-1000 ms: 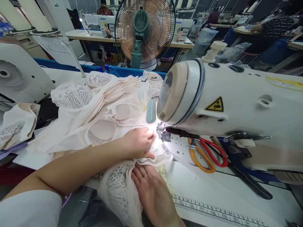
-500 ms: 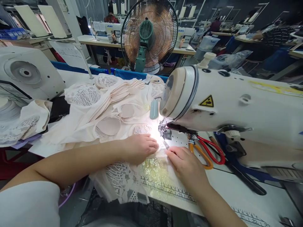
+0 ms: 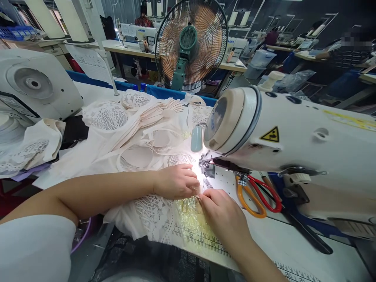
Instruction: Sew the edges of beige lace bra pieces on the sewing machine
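Observation:
Under the bright lamp of a sewing machine [image 3: 305, 133], my left hand [image 3: 178, 182] rests with curled fingers on a pale lace bra piece [image 3: 151, 211], close to the presser foot [image 3: 203, 162]. My right hand [image 3: 223, 209] pinches the edge of the same cloth between thumb and forefinger, just beside the left fingertips. The lace hangs over the table's front edge. Glare washes out the cloth at the needle, so the stitching spot cannot be made out. Yellowish clear film [image 3: 195, 219] covers the table below my hands.
More pale bra pieces [image 3: 138, 125] are heaped left of the needle. Orange-handled scissors [image 3: 249, 199] and a red-handled tool [image 3: 270, 196] lie under the machine arm. A fan [image 3: 188, 43] stands behind. Another machine [image 3: 35, 84] is at left; people sit farther back.
My right hand has drawn nearer to my left fingertips and now pinches the cloth edge. The hanging lace has shifted slightly left. The whole view has turned a little.

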### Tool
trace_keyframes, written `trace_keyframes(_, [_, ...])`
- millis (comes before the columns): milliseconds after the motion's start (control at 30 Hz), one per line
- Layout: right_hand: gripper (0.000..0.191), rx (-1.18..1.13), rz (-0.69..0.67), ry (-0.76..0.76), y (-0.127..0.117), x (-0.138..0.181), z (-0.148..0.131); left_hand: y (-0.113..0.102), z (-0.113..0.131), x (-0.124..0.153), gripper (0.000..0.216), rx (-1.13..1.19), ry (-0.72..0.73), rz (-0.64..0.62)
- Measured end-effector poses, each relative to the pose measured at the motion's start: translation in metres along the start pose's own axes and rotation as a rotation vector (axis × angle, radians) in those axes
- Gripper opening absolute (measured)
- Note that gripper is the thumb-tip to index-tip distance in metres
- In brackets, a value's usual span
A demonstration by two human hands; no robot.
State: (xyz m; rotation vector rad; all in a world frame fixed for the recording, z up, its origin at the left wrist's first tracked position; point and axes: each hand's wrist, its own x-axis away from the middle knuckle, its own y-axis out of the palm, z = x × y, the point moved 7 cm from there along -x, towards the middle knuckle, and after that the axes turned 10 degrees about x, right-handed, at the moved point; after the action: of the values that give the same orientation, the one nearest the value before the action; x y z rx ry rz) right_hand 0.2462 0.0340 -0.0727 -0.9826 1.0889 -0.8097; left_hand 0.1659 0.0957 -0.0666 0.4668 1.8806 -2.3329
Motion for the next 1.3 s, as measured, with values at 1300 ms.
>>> trace_keyframes(1300, [0.031, 0.208, -0.121, 0.081, 0.011, -0.016, -0.006, -0.026, -0.086, -0.019, 0.023, 0.118, -0.424, -0.001])
